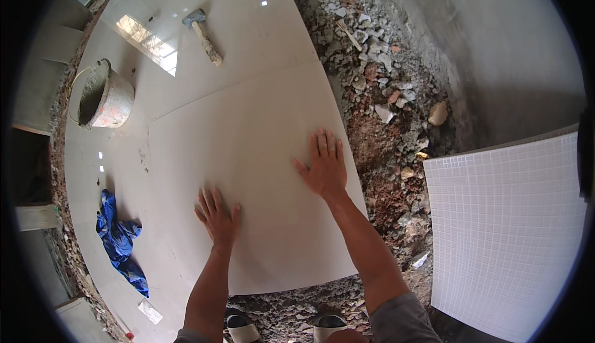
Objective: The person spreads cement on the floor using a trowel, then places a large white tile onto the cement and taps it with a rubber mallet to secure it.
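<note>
A large pale, glossy floor tile (pixel 260 113) lies among other laid tiles. My left hand (pixel 219 219) rests palm down on its lower middle, fingers spread and holding nothing. My right hand (pixel 323 166) lies flat on the same tile farther forward, beside its right edge, fingers apart. Beyond the seam at the tile's far side, a hammer (pixel 208 44) with a mortar-crusted handle lies on the tiled floor. A mortar-smeared bucket (pixel 114 100) stands at the upper left, and a crumpled blue cloth (pixel 118 240) lies to the left of my hands.
Rubble and broken stone (pixel 384 76) run along the right edge of the tiles beside a grey wall (pixel 508 45). A large white panel with a fine grid (pixel 502 231) rests at the lower right. My feet (pixel 328 323) stand on rubble below the tile's near edge.
</note>
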A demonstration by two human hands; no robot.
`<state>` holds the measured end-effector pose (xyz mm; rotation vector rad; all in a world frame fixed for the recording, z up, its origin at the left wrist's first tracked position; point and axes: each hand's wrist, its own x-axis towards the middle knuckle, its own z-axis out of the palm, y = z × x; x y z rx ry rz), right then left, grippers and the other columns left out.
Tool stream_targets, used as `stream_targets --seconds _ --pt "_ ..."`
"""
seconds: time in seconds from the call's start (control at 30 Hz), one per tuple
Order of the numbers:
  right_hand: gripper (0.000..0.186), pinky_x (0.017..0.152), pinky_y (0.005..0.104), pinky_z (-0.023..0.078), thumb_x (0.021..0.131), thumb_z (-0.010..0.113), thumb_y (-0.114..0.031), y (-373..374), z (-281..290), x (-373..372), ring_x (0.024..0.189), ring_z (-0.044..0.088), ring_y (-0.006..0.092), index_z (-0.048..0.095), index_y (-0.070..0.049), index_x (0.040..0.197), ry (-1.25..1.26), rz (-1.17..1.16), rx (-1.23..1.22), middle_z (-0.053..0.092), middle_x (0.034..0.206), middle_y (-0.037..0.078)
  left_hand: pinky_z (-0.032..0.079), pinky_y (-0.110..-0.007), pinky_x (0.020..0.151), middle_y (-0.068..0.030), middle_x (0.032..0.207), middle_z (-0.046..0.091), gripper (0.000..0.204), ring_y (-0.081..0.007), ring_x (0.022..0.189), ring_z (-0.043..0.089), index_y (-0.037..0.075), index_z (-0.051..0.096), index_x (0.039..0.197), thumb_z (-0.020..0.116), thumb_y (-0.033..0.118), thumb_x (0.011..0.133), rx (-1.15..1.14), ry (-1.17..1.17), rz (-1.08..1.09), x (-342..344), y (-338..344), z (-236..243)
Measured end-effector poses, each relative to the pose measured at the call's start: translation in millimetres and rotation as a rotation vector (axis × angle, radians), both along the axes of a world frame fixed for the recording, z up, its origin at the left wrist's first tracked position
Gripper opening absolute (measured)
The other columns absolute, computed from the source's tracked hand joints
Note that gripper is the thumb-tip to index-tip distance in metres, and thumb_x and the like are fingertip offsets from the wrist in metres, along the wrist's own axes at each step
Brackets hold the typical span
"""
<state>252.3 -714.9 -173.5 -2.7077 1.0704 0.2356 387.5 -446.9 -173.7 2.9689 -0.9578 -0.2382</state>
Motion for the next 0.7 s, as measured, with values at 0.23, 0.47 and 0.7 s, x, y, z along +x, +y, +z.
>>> stream_targets --seconds 0.23,0.47,0.7 --pt "0.078 0.118 0.0423 0.004 0.094 0.022 -0.063 -6.5 -1.9 7.5 0.144 0.004 0.0262 0.013 -0.010 0.150 -0.054 0.011 -0.056 0.010 0.156 0.011 0.001 -0.058 0.112 -0.0166 0.155 0.013 0.077 -0.0345 0.144 0.005 0.010 0.020 0.148 0.044 0.055 0.091 0.012 0.008 0.019 -2.9 0.3 -1.4" --pt "0.079 0.118 0.0425 0.005 0.093 0.023 -0.063 -21.2 -5.2 29.4 0.144 0.005 0.0263 0.013 -0.008 0.150 -0.046 0.026 -0.081 0.012 0.155 0.011 0.001 -0.057 0.113 -0.0163 0.155 0.012 0.076 -0.0338 0.144 0.005 0.010 0.021 0.148 0.044 0.055 0.091 0.045 0.052 0.064 -3.7 -2.0 0.8" --pt "0.082 0.118 0.0426 0.004 0.093 0.024 -0.064 -24.6 -7.3 34.0 0.144 0.005 0.0265 0.012 -0.005 0.149 0.028 0.033 -0.121 0.012 0.156 0.012 0.006 -0.058 0.112 -0.0139 0.155 0.017 0.073 -0.0331 0.143 0.011 0.011 0.022 0.148 0.049 0.048 0.091 -0.027 -0.152 -0.076 12.6 24.0 -33.6"
